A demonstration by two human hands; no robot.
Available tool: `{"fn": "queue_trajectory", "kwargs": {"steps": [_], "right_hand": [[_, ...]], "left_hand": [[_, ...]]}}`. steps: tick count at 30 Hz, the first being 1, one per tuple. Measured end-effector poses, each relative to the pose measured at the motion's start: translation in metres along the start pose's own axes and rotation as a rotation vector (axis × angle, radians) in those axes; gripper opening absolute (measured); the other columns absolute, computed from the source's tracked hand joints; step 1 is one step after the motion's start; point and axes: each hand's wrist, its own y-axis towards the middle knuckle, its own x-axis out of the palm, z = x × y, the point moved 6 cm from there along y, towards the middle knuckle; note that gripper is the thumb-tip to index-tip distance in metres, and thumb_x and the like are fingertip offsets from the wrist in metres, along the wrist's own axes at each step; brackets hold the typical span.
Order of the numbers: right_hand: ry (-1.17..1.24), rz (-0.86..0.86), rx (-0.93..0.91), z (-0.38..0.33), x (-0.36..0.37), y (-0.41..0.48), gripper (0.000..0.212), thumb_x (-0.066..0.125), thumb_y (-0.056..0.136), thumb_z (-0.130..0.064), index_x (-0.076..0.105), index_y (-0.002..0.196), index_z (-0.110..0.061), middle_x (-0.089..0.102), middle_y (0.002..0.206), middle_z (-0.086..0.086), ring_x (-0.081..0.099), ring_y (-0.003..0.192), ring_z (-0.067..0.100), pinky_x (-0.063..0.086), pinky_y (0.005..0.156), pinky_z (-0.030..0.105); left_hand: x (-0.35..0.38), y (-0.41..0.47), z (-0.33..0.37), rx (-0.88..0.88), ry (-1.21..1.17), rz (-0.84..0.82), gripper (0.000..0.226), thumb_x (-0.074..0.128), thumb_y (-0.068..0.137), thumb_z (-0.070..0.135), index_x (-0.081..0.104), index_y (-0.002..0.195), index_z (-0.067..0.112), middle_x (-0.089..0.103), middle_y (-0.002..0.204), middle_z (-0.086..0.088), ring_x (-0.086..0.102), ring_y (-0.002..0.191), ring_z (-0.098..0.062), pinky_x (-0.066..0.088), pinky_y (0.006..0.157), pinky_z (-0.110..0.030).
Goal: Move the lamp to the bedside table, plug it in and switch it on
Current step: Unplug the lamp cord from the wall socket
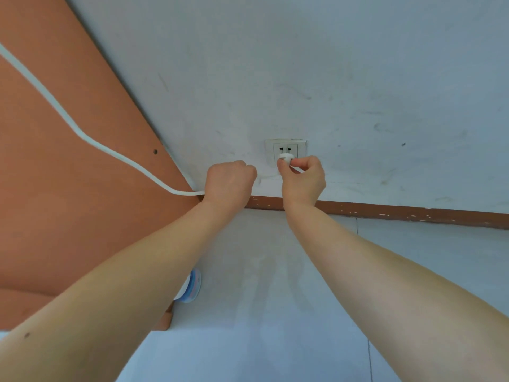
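Observation:
A white wall socket (pixel 285 149) sits low on the pale wall, just above the brown skirting. My right hand (pixel 303 179) pinches a white plug (pixel 286 158) against the socket's lower openings. My left hand (pixel 230 183) is closed in a fist beside it, on the left. A white cord (pixel 82 135) runs from the upper left down across the brown panel and disappears behind my left wrist. Whether the fist grips the cord is hidden. The lamp itself is out of sight.
A large brown wooden panel (pixel 55 175) of furniture fills the left side, close to the wall. A brown skirting board (pixel 399 213) runs along the wall's foot. A small white and blue round object (pixel 191 288) lies on the pale tiled floor (pixel 275 326).

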Motion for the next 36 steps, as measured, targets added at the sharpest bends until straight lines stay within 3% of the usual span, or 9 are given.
{"fn": "queue_trajectory", "kwargs": {"steps": [7, 10, 12, 16, 24, 27, 32, 34, 36], "right_hand": [[-0.061, 0.000, 0.064, -0.041, -0.020, -0.006, 0.018, 0.071, 0.079, -0.015, 0.054, 0.082, -0.011, 0.056, 0.076, -0.012, 0.060, 0.056, -0.015, 0.042, 0.054, 0.001], [-0.092, 0.000, 0.094, -0.062, -0.026, -0.012, 0.019, 0.070, 0.079, -0.015, 0.052, 0.082, -0.012, 0.062, 0.081, -0.002, 0.069, 0.071, 0.009, 0.054, 0.069, 0.022], [-0.090, 0.012, 0.116, -0.078, -0.028, -0.016, 0.018, 0.070, 0.079, -0.015, 0.052, 0.082, -0.013, 0.062, 0.080, -0.003, 0.069, 0.076, 0.019, 0.057, 0.074, 0.033], [-0.110, 0.009, 0.128, -0.112, -0.033, -0.023, 0.018, 0.070, 0.078, -0.018, 0.052, 0.081, -0.017, 0.065, 0.079, 0.000, 0.070, 0.080, 0.026, 0.057, 0.076, 0.037], [-0.072, -0.054, 0.254, -0.187, -0.046, -0.058, 0.027, 0.078, 0.068, -0.021, 0.054, 0.079, -0.019, 0.065, 0.080, -0.002, 0.066, 0.078, 0.017, 0.058, 0.081, 0.048], [-0.051, -0.125, 0.258, -0.221, -0.043, -0.077, 0.034, 0.079, 0.067, -0.021, 0.057, 0.093, -0.021, 0.070, 0.085, -0.002, 0.068, 0.077, 0.013, 0.059, 0.080, 0.042], [-0.110, -0.283, 0.166, -0.277, -0.038, -0.098, 0.019, 0.076, 0.073, -0.024, 0.068, 0.091, -0.024, 0.070, 0.080, -0.017, 0.066, 0.073, -0.011, 0.050, 0.068, 0.006], [-0.134, -0.298, 0.157, -0.298, -0.039, -0.104, 0.012, 0.073, 0.077, -0.027, 0.069, 0.088, -0.024, 0.070, 0.081, -0.016, 0.066, 0.073, -0.010, 0.049, 0.069, 0.007], [-0.204, -0.319, 0.132, -0.319, -0.039, -0.110, 0.003, 0.068, 0.081, -0.032, 0.068, 0.080, -0.029, 0.070, 0.078, -0.013, 0.066, 0.075, -0.005, 0.048, 0.072, 0.017]], "left_hand": [[-0.033, 0.004, 0.000, -0.075, -0.138, -0.037, 0.017, 0.057, 0.086, 0.005, 0.059, 0.076, 0.019, 0.028, 0.057, 0.004, 0.044, 0.064, -0.023, 0.010, 0.045, -0.022], [-0.051, 0.002, 0.001, -0.109, -0.209, -0.042, 0.013, 0.054, 0.089, 0.011, 0.064, 0.083, 0.015, 0.059, 0.076, -0.004, 0.058, 0.074, -0.027, 0.019, 0.047, -0.024], [-0.063, 0.000, 0.000, -0.131, -0.254, -0.065, 0.016, 0.051, 0.092, 0.015, 0.066, 0.088, 0.013, 0.067, 0.088, -0.007, 0.064, 0.082, -0.029, 0.028, 0.054, -0.028], [-0.091, -0.009, -0.002, -0.175, -0.331, -0.107, 0.017, 0.050, 0.093, 0.017, 0.065, 0.090, 0.012, 0.068, 0.091, -0.008, 0.058, 0.077, -0.027, 0.033, 0.058, -0.030], [-0.166, -0.043, -0.013, -0.194, -0.470, -0.178, 0.016, 0.048, 0.091, 0.016, 0.064, 0.088, 0.015, 0.069, 0.089, -0.006, 0.064, 0.084, -0.029, 0.035, 0.058, -0.030], [-0.197, -0.054, -0.019, -0.193, -0.503, -0.201, 0.018, 0.045, 0.091, 0.017, 0.054, 0.075, 0.019, 0.068, 0.082, -0.005, 0.063, 0.077, -0.028, 0.033, 0.054, -0.030], [-0.244, -0.071, -0.043, -0.261, -0.612, -0.282, 0.023, 0.043, 0.090, 0.018, 0.047, 0.068, 0.019, 0.054, 0.066, 0.000, 0.058, 0.069, -0.027, 0.025, 0.046, -0.026], [-0.266, -0.078, -0.053, -0.292, -0.649, -0.279, 0.023, 0.044, 0.091, 0.021, 0.054, 0.070, 0.016, 0.059, 0.067, 0.000, 0.057, 0.069, -0.025, 0.031, 0.047, -0.027], [-0.286, -0.086, -0.064, -0.328, -0.673, -0.270, 0.023, 0.045, 0.091, 0.023, 0.066, 0.085, 0.018, 0.069, 0.079, 0.000, 0.062, 0.078, -0.025, 0.047, 0.057, -0.032]]}}
